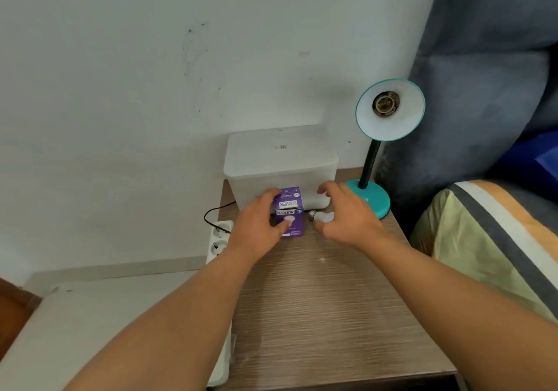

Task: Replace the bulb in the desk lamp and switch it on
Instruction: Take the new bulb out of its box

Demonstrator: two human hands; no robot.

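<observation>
While left hand (256,224) grips the purple bulb box (289,213) at frame centre, its left side hidden, right hand (347,214) hovers fingers spread over loose bulb (322,216), globe partly covered, lamp (388,137) socket bare, upper right.

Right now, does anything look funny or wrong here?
Yes: the lamp has no bulb, just a bare socket. A loose bulb lies on its side on the table, by the right hand.

Head view, angled down, close over bedside table (332,315)
</observation>
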